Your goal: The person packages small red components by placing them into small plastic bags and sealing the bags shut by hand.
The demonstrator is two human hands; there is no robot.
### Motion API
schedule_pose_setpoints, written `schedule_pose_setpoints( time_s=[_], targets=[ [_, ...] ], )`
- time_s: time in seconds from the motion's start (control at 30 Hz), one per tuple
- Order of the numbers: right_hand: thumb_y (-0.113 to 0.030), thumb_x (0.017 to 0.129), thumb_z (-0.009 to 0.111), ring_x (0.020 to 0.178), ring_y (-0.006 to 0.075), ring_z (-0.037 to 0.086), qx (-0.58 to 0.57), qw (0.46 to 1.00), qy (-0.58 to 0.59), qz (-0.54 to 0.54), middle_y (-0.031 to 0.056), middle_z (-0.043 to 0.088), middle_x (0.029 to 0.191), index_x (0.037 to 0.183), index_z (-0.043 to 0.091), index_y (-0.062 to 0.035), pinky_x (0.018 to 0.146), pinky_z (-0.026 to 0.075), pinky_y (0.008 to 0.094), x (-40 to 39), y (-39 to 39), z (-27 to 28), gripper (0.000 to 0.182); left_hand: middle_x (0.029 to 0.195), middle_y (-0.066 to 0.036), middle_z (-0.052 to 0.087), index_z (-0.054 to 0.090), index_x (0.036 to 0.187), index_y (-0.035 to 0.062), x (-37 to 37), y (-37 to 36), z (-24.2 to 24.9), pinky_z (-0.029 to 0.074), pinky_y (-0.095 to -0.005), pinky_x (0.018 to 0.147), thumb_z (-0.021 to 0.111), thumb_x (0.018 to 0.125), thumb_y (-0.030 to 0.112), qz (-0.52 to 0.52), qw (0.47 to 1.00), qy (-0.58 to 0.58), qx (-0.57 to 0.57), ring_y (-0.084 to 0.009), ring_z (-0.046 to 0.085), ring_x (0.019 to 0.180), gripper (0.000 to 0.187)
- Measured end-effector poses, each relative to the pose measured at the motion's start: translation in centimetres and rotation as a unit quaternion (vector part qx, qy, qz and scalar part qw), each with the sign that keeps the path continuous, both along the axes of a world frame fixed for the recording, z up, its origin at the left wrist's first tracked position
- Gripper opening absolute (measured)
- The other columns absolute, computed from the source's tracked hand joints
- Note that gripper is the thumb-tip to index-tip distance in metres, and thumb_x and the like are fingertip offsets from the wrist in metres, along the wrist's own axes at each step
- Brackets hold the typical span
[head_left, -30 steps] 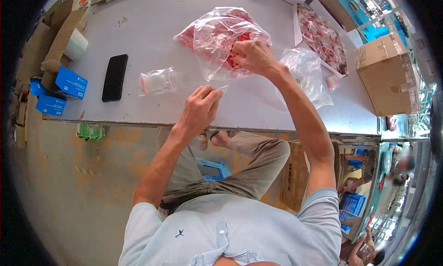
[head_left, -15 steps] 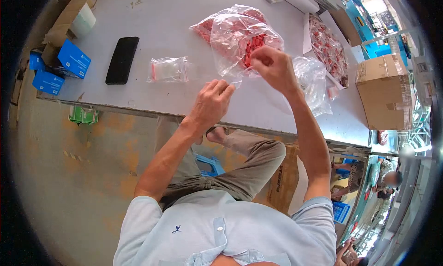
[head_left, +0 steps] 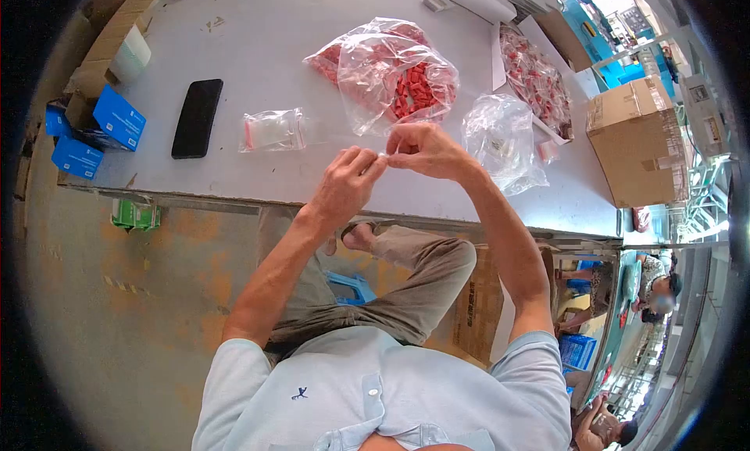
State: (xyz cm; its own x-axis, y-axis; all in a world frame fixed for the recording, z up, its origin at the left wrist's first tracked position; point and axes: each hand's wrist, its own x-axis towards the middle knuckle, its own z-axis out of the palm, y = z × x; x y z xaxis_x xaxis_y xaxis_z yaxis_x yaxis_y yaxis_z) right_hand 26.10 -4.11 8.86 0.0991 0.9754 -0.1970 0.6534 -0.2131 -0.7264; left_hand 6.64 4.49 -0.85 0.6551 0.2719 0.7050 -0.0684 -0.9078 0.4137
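Note:
My left hand (head_left: 348, 181) is closed in a pinch on a small clear plastic bag (head_left: 383, 156), of which only a bright sliver shows at the fingertips. My right hand (head_left: 426, 152) meets it there, thumb and fingers pinched at the same spot; what they grip is hidden. Just beyond the hands lies a large clear bag of small red pieces (head_left: 412, 91), its mouth facing me. To the left rests a stack of small clear zip bags (head_left: 273, 130) with a red edge.
A black phone (head_left: 197, 119) and blue cartons (head_left: 117, 119) lie left. On the right are a crumpled clear bag (head_left: 504, 142), a white box of bagged red pieces (head_left: 535, 80) and a cardboard box (head_left: 641, 142). The table's front edge (head_left: 258, 203) runs below my hands.
My right hand has come down and left from the mouth of the large bag to my left hand's fingertips. My left hand still pinches the small bag. The view has shifted slightly.

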Motion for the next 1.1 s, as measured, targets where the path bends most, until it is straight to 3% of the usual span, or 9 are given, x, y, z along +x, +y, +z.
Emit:
schedule_pose_setpoints(
  time_s=[0.13,0.23,0.33,0.4,0.5,0.7,0.83,0.9,1.1],
  targets=[
    [-0.015,0.091,0.08,0.072,0.0075,0.06,-0.055,0.998,0.026,-0.003,-0.0009,0.063,0.076,0.093,0.071,-0.0023,0.06,0.048,0.0279,1.2,-0.1,0.6,0.016,0.1,-0.01,0.067,0.07,0.115,0.0009,0.0,0.0,0.4,0.058,-0.0419,0.083,0.072,0.083,-0.008,-0.03,0.999,-0.019,-0.008,-0.0277,0.066,0.09,0.033],
    [-0.011,0.092,0.076,0.074,0.0091,0.061,0.07,0.991,0.026,-0.107,0.0016,0.068,0.079,0.087,0.072,0.001,0.063,0.049,0.0282,2.4,1.1,3.6,0.014,0.096,-0.01,0.067,0.07,0.113,0.0013,0.4,0.3,0.4,0.058,-0.0418,0.081,0.071,0.086,-0.006,-0.028,0.999,-0.006,-0.043,-0.0284,0.066,0.087,0.028],
    [-0.008,0.09,0.073,0.076,0.0159,0.068,0.168,0.974,-0.05,-0.147,0.0081,0.072,0.083,0.087,0.073,-0.0004,0.068,0.053,0.0326,5.9,3.9,2.7,0.009,0.092,-0.01,0.067,0.07,0.11,0.0019,0.6,0.3,0.3,0.058,-0.0415,0.077,0.07,0.089,-0.004,-0.014,0.996,0.006,-0.085,-0.029,0.067,0.085,0.022],
    [-0.006,0.086,0.069,0.083,0.0286,0.074,0.161,0.952,-0.255,-0.047,0.0155,0.076,0.091,0.094,0.074,-0.0033,0.075,0.057,0.0408,8.4,5.6,0.5,0.009,0.09,-0.01,0.067,0.07,0.108,0.0021,1.0,0.5,0.5,0.058,-0.0413,0.075,0.07,0.09,-0.004,-0.003,0.995,-0.006,-0.101,-0.0292,0.067,0.083,0.019],
    [-0.005,0.083,0.067,0.092,0.039,0.073,0.054,0.946,-0.318,-0.03,0.019,0.076,0.097,0.102,0.074,-0.007,0.083,0.057,0.047,7.9,7.4,-1.5,0.021,0.09,-0.01,0.067,0.071,0.107,0.0023,0.9,0.6,0.7,0.058,-0.0411,0.072,0.069,0.092,-0.003,-0.002,0.994,-0.008,-0.108,-0.0287,0.067,0.083,0.017],
    [-0.004,0.083,0.067,0.09,0.0371,0.074,0.022,0.956,-0.292,-0.009,0.0182,0.075,0.092,0.107,0.074,-0.0107,0.082,0.057,0.0477,7.9,8.2,-2.9,0.026,0.09,-0.011,0.067,0.071,0.109,0.0019,0.9,0.6,0.6,0.057,-0.0411,0.072,0.069,0.092,-0.003,-0.009,0.993,-0.009,-0.118,-0.0284,0.067,0.082,0.018],
    [-0.006,0.088,0.071,0.082,0.021,0.074,0.149,0.953,-0.253,-0.078,0.0112,0.077,0.091,0.105,0.076,-0.0078,0.075,0.057,0.0348,6.9,6.6,-2.0,0.018,0.087,-0.011,0.066,0.071,0.107,0.0012,0.9,0.8,0.9,0.057,-0.0412,0.071,0.069,0.092,-0.002,-0.003,0.991,-0.022,-0.131,-0.0291,0.067,0.08,0.015],
    [-0.002,0.09,0.073,0.083,0.0196,0.073,0.238,0.964,-0.033,-0.114,0.0076,0.077,0.091,0.104,0.075,-0.0082,0.072,0.056,0.0362,4.3,4.2,-0.1,0.015,0.085,-0.011,0.065,0.071,0.106,0.0011,0.8,0.8,0.9,0.056,-0.0412,0.071,0.069,0.093,-0.001,-0.003,0.99,-0.035,-0.137,-0.0293,0.067,0.079,0.014],
    [-0.004,0.091,0.077,0.091,0.0135,0.067,0.253,0.967,-0.012,-0.042,0.0011,0.075,0.097,0.102,0.075,-0.008,0.076,0.053,0.0286,-1.1,-0.4,0.1,0.012,0.085,-0.012,0.064,0.072,0.104,0.0035,0.7,0.8,1.1,0.056,-0.0445,0.074,0.069,0.092,0.0,-0.007,0.982,-0.016,-0.187,-0.0323,0.067,0.082,0.013]
  ],
)
